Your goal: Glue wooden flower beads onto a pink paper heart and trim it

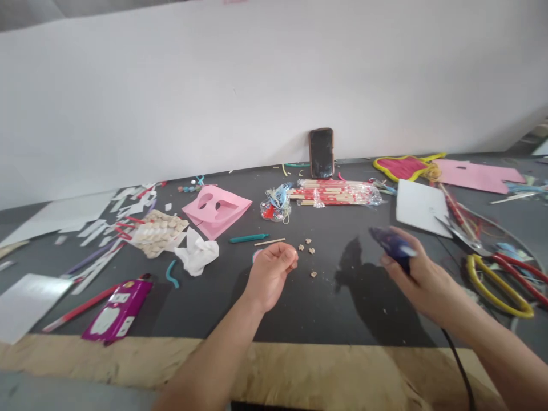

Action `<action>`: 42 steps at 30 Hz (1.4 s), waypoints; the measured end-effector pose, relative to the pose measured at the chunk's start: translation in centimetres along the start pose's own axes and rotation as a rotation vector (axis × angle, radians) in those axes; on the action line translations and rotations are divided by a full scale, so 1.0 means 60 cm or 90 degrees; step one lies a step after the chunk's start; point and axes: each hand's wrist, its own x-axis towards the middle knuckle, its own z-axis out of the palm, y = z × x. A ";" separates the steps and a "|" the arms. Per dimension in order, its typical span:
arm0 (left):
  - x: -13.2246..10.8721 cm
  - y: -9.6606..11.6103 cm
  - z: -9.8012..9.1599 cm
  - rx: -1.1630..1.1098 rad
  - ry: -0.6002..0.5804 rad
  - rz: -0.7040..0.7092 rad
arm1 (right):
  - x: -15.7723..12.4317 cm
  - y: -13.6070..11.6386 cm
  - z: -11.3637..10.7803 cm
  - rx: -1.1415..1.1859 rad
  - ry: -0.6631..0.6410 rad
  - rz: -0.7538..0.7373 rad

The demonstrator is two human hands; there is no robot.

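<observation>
My left hand (270,274) hangs palm down over the dark work mat (325,302), its fingers curled together. Anything pinched in them is hidden. Just beyond its fingertips lie several small wooden flower shapes (307,246), and a small pink disc (256,256) shows under its edge. My right hand (422,274) is raised at the right and grips a dark blue hot glue gun (394,247). A black cord (456,359) trails down from that hand past the mat's front edge. A thin wooden stick (269,242) lies beyond my left hand.
Red-and-yellow-handled scissors (500,285) lie at the right. A phone (321,153) leans against the white wall. Scattered about are a pink paper cutout (216,210), a white tissue (197,252), a purple packet (117,310), a teal stick (248,238) and wrapped chopsticks (336,192).
</observation>
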 end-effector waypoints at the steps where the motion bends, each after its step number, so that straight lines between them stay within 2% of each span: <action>1: -0.001 0.000 0.001 0.007 -0.005 -0.002 | 0.002 0.018 -0.001 -0.112 -0.016 -0.021; 3: -0.004 0.001 0.005 0.016 -0.011 -0.008 | 0.004 0.049 -0.005 -0.281 -0.025 -0.071; 5: -0.006 0.003 0.007 0.020 -0.011 -0.010 | 0.002 0.066 -0.013 -0.389 -0.026 -0.078; 8: -0.006 0.005 0.008 0.019 -0.001 -0.007 | -0.002 0.045 -0.025 -0.452 0.030 -0.099; 10: -0.005 0.005 0.006 0.015 0.006 -0.007 | -0.005 0.006 -0.022 -0.391 0.051 -0.181; 12: -0.004 0.005 0.005 0.011 0.008 -0.009 | -0.004 -0.038 -0.004 -0.247 0.022 -0.246; 14: -0.003 0.005 0.002 0.006 0.008 -0.007 | 0.001 -0.074 0.025 -0.127 -0.100 -0.280; 16: -0.002 0.005 -0.002 -0.004 0.005 0.001 | 0.010 -0.095 0.056 -0.079 -0.177 -0.303; 20: -0.001 0.007 -0.006 -0.023 -0.008 0.013 | 0.030 -0.106 0.095 -0.067 -0.274 -0.341; 25: 0.001 0.006 -0.003 -0.016 -0.008 0.002 | 0.037 -0.101 0.106 -0.057 -0.304 -0.332; 32: 0.000 0.007 0.000 0.000 -0.005 0.000 | 0.030 -0.097 0.096 0.006 -0.282 -0.257; 34: -0.002 0.006 0.002 0.014 -0.009 0.001 | 0.026 -0.099 0.085 0.069 -0.259 -0.195; 36: -0.005 0.003 0.007 0.033 -0.019 0.004 | 0.022 -0.104 0.074 0.255 -0.226 -0.061; 39: -0.012 -0.005 0.017 0.051 -0.038 -0.008 | 0.013 -0.114 0.066 0.616 -0.193 0.156; 42: -0.019 -0.013 0.023 0.057 -0.058 -0.034 | 0.006 -0.122 0.070 0.782 -0.232 0.235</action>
